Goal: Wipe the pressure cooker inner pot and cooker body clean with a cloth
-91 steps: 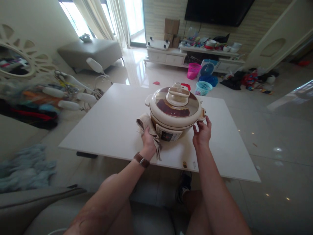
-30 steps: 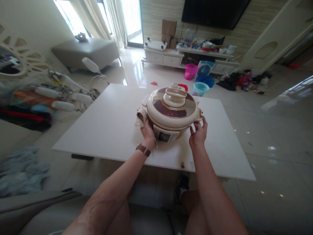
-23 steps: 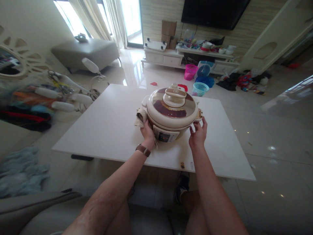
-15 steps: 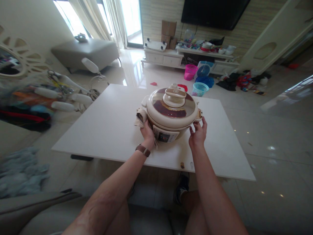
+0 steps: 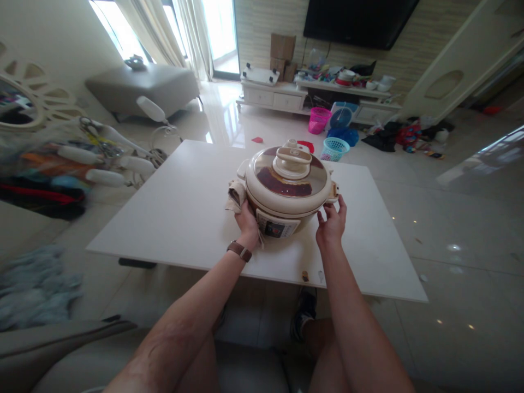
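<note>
A beige electric cooker (image 5: 282, 204) with a brown-and-clear lid (image 5: 282, 183) and a large lid knob (image 5: 293, 158) stands on the white table (image 5: 155, 213). My left hand (image 5: 246, 221) is closed on a beige cloth (image 5: 235, 199), pressed against the cooker's left side near its label. A watch with a brown strap (image 5: 239, 251) is on that wrist. At the right side, my right hand (image 5: 331, 222) has its curled fingers against the cooker, just below the side handle (image 5: 333, 192). The cooker hides some of those fingertips.
A small brown object (image 5: 305, 276) and a small clear piece (image 5: 321, 276) lie at the table's near edge. Beyond the table are a turquoise basket (image 5: 335, 148) and a pink basket (image 5: 318, 120). A white lamp-like frame (image 5: 123, 144) stands on the left.
</note>
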{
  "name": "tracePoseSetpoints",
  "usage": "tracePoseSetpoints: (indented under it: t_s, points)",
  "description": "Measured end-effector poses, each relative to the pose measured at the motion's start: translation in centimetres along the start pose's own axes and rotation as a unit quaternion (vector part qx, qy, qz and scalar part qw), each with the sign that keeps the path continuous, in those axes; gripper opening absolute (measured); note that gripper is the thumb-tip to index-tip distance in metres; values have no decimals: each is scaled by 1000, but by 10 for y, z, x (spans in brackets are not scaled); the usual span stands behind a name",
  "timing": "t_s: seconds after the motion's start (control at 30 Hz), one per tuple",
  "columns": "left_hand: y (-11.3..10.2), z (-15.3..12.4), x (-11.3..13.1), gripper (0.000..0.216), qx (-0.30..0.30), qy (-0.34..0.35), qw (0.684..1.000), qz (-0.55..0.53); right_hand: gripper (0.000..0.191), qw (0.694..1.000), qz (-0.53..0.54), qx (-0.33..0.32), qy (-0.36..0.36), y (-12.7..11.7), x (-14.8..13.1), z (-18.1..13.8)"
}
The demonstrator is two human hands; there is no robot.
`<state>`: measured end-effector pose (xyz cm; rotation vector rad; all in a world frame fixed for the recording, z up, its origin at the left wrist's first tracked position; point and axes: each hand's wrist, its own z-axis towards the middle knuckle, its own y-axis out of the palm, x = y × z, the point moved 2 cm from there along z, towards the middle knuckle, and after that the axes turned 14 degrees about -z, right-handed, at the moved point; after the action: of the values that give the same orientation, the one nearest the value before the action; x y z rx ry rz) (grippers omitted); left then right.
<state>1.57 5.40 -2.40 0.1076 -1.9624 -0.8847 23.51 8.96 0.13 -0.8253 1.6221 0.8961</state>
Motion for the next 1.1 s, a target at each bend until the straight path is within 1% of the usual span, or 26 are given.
tracePoseSetpoints:
  t_s: [0.2, 0.6, 0.97, 1.1]
  points:
    - [0, 1, -1, 25, 8, -10, 1000, 12, 78, 1000, -2, -5, 0, 0, 0, 1]
    - [-2, 3, -4, 24, 1, 3, 1000, 15, 74, 1000, -3, -2, -2, -1, 1, 1]
    - [-1, 2, -2, 21, 11, 1, 1000, 12, 79, 1000, -2, -4, 1, 0, 0, 0]
    - [0, 2, -2, 22, 4, 2, 1000, 11, 79, 1000, -1, -5, -1, 0, 0, 0]
